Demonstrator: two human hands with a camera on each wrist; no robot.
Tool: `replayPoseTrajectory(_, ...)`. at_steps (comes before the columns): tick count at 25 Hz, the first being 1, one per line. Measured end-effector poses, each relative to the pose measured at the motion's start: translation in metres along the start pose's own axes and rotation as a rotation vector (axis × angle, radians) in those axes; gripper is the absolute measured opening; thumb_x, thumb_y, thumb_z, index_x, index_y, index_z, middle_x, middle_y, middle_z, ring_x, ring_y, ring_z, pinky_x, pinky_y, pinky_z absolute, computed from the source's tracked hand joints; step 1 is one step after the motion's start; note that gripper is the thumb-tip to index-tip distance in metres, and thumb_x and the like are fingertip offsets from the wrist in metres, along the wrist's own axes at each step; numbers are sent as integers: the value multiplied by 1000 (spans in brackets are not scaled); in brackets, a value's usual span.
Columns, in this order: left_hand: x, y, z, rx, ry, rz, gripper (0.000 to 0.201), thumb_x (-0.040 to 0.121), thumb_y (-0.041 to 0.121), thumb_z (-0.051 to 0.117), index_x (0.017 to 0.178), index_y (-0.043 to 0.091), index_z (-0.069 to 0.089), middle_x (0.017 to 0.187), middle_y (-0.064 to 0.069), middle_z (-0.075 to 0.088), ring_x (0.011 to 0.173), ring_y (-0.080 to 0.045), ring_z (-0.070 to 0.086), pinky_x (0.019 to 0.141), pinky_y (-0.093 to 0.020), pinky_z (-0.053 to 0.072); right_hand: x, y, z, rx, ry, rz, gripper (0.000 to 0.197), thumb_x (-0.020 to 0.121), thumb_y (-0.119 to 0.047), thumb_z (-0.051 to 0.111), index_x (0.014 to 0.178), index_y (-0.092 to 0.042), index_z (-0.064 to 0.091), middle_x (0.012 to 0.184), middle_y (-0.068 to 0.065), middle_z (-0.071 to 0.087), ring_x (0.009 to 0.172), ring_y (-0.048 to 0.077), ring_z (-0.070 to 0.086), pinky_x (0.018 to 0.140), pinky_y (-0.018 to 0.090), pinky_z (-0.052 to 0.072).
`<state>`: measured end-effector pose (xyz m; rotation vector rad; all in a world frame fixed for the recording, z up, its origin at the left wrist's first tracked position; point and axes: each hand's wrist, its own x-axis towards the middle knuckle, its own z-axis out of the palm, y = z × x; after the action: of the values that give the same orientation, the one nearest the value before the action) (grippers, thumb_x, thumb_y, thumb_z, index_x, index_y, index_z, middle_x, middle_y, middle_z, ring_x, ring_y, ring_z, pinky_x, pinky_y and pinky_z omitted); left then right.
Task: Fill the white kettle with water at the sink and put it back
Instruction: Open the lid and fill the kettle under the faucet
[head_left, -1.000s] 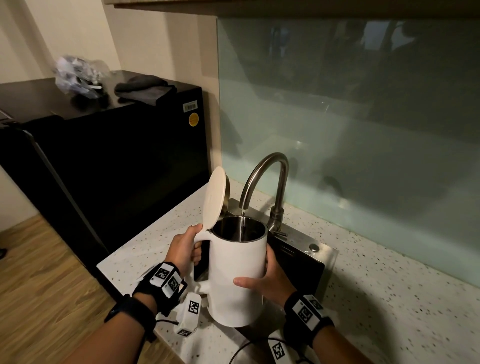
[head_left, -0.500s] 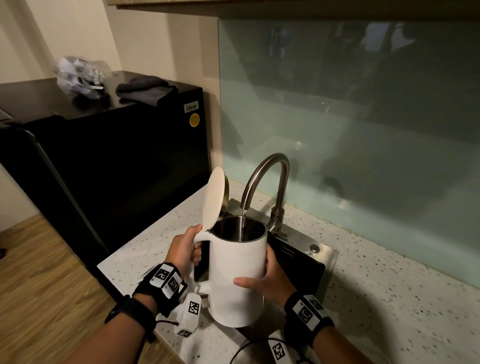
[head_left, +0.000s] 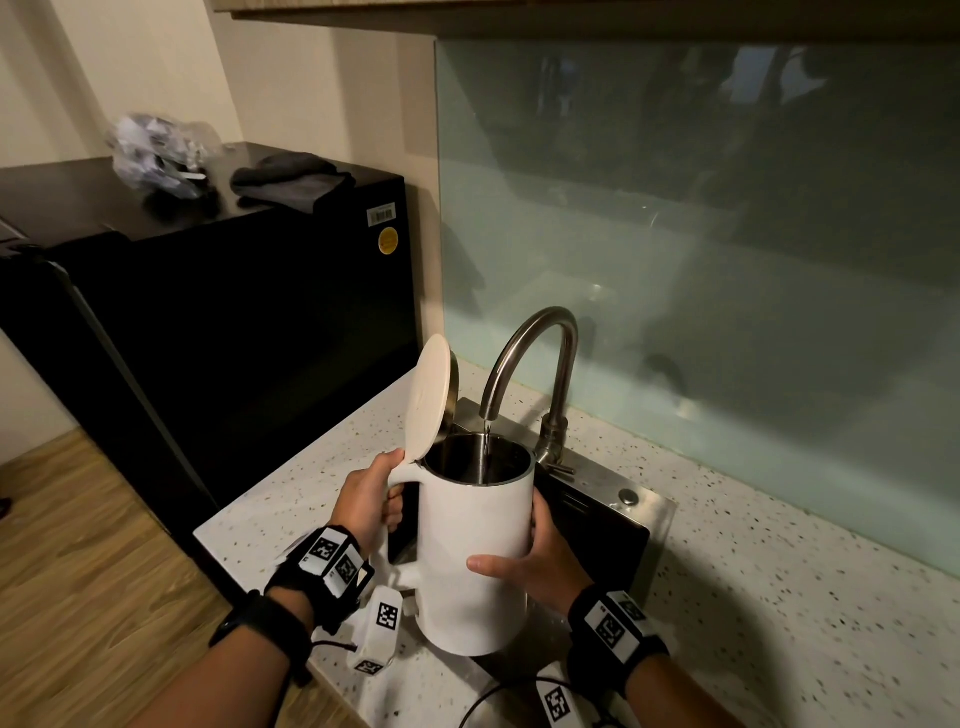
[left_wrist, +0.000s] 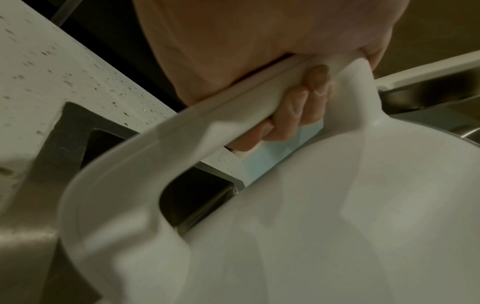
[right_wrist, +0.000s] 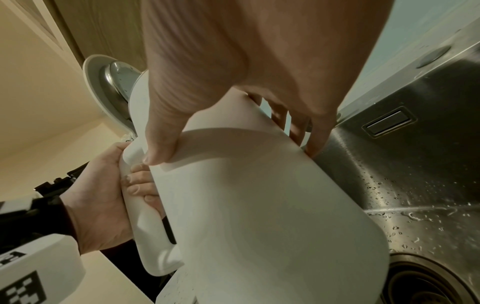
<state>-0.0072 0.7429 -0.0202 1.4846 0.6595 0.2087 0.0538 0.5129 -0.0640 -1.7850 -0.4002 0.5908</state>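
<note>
White kettle (head_left: 475, 551), tall, smooth and matte, steel-lined inside, round lid (head_left: 427, 397) hinged upright; held above the sink (head_left: 608, 525) under the curved faucet (head_left: 524, 364), thin stream of water (head_left: 487, 447) falling into the open mouth. Left hand (head_left: 368, 499) wrapped round the handle (left_wrist: 197, 131); right hand (head_left: 540, 564) cupped round the body. Speckled bench (head_left: 769, 613) around the sink
</note>
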Motion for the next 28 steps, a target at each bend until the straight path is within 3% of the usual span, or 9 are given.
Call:
replayPoseTrajectory(10, 2, -1, 0, 17, 9, -5, 45, 93, 49, 51, 68, 12, 47, 55, -4, 40, 49, -19, 37, 61, -36, 36, 2, 2, 0, -6, 1, -1, 124, 45, -54, 97, 145, -48, 24, 132, -17, 57, 119, 9, 59, 99, 46, 54)
replayPoseTrajectory(18, 3, -2, -1, 12, 5, -12, 45, 93, 50, 51, 67, 13, 47, 55, -3, 40, 49, -19, 37, 62, -37, 36, 0, 0, -1, 20, -5, -9, 116, 50, -45, 98, 141, -49, 26, 131, -16, 57, 117, 6, 59, 97, 37, 55)
replayPoseTrajectory(22, 2, -2, -1, 22, 0, -3, 45, 93, 50, 50, 68, 13, 48, 55, -3, 41, 49, -19, 38, 62, -37, 37, 0, 0, -1, 13, 4, -2, 124, 44, -52, 97, 145, -45, 26, 133, -15, 56, 119, 8, 58, 100, 44, 54)
replayPoseTrajectory(28, 0, 0, -1, 15, 7, -17, 44, 94, 49, 51, 68, 13, 48, 55, -3, 42, 49, -19, 38, 62, -36, 37, 0, -2, 0, 18, -7, 0, 125, 44, -52, 97, 146, -45, 25, 133, -15, 56, 120, 9, 58, 100, 44, 54)
